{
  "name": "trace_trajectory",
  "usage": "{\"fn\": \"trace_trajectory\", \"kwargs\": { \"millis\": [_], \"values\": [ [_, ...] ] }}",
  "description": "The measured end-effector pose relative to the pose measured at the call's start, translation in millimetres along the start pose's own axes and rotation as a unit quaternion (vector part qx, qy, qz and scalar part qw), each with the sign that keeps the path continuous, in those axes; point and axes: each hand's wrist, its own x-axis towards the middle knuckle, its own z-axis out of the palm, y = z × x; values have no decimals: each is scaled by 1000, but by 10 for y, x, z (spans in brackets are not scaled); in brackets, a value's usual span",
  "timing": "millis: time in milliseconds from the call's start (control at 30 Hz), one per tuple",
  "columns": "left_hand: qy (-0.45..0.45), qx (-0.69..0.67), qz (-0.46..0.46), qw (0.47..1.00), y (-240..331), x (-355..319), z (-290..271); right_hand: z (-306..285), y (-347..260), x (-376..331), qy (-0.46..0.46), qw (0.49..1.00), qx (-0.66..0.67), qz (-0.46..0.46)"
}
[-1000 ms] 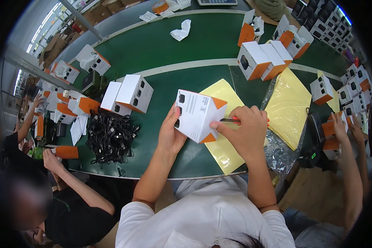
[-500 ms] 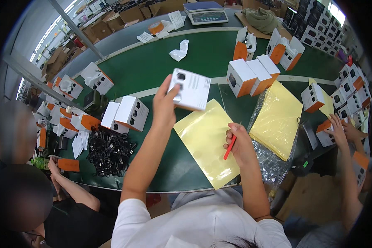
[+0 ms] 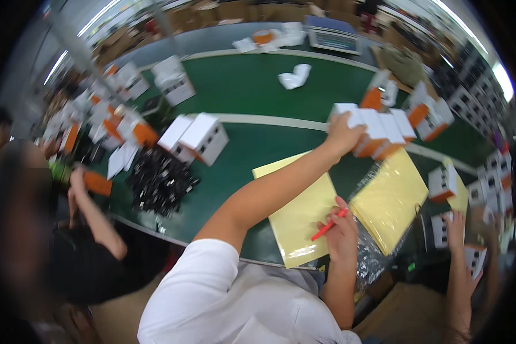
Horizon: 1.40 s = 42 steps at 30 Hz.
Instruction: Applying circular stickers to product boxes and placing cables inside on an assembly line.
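Left hand has swung over from above the yellow sheet to the box row at 2 o'clock, which now counts four white-and-orange boxes, up from three. Its fingers are on the leftmost one; too blurry to tell if it's really gripping. Right hand is closed around one red tool, over that single sheet at 4–5 o'clock. Also on the green tabletop: two white boxes at 10, one black cable heap at 9, one crumpled white wrapper at 1.
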Motion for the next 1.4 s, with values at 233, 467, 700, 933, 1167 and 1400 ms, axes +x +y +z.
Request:
{"fn": "trace_trajectory", "kwargs": {
  "millis": [233, 467, 700, 933, 1167, 1400],
  "values": [
    [233, 622, 177, 726, -46, -988, -2393, -160, -56, 7, -43, 999, -30, 7],
    [115, 540, 208, 807, -526, -1299, -2989, 208, 36, 1, -64, 990, -125, 7],
    [12, 414, 367, 833, -218, -1192, -2380, 149, -261, -13, -132, 727, -638, -216],
    [-11, 466, 431, 772, -426, -1086, -1835, 293, -320, -97, -103, 732, -655, -157],
    [-293, 304, 321, 848, -1002, -1547, -1804, 398, -206, 19, -142, 629, -742, -181],
    [-275, 339, 285, 853, -1108, -1554, -1836, 551, 36, 192, -150, 595, -765, -195]
  ]
}}
